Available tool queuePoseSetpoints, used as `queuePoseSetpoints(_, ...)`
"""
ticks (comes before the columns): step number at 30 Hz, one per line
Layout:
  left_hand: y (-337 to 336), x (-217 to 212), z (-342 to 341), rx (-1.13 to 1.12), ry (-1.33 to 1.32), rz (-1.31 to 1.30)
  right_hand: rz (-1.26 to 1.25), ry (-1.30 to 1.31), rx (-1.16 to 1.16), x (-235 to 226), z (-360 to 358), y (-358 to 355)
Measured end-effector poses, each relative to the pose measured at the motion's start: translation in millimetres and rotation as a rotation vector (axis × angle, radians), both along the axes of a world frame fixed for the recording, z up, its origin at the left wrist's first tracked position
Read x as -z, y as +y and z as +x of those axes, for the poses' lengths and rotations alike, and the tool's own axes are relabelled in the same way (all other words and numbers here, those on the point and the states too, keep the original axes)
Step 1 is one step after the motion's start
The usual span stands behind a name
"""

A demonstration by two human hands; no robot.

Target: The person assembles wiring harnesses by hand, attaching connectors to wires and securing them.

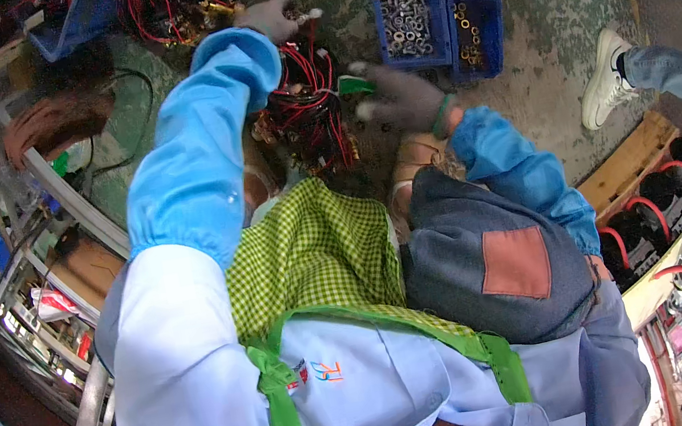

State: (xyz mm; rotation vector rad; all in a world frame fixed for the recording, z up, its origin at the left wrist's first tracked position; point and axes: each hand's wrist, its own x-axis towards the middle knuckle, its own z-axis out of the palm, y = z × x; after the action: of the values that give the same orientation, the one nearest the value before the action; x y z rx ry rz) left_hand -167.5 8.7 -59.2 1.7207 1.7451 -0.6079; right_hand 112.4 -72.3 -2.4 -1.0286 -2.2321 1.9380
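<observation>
My left hand [270, 19], in a grey glove, reaches forward past a bundle of red and black wires [305, 97]. Its fingers are bent at a small metallic part with a pale end [306, 16], from which a red wire runs down; the exact grip is blurred. My right hand [410, 97], in a dark grey glove, is just right of the bundle. Between its fingers shows a green flat piece [354, 84], next to a pale thin loop around the wires. The wire bundle lies on the floor in front of my knees.
A blue bin of metal nuts or fittings [409, 16] and a blue bin of brass rings [478, 36] stand ahead right. More wires [154, 10] lie far left by a blue crate [71, 28]. A metal frame [73, 204] is at left, another person's shoe [605, 78] at right.
</observation>
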Motion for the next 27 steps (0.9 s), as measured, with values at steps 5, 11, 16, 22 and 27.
queuePoseSetpoints(5, 1, -47, -4, -0.140, -0.175, 0.351, -0.160, 0.007, 0.388, -22, 7, 38)
queuePoseSetpoints(11, -8, -100, 62, -0.077, -0.576, 0.851, -0.577, 0.291, 0.681, -43, -24, 50)
queuePoseSetpoints(16, -17, -111, 96, -0.083, -0.449, 0.278, -0.271, 0.252, 0.605, -17, -10, 53)
queuePoseSetpoints(22, 22, -122, 92, 0.145, -0.718, -0.210, -0.579, 0.201, 0.482, -32, 17, 62)
queuePoseSetpoints(27, 32, -124, 111, 0.326, -0.661, -0.125, -0.510, 0.193, 0.485, -31, 33, 65)
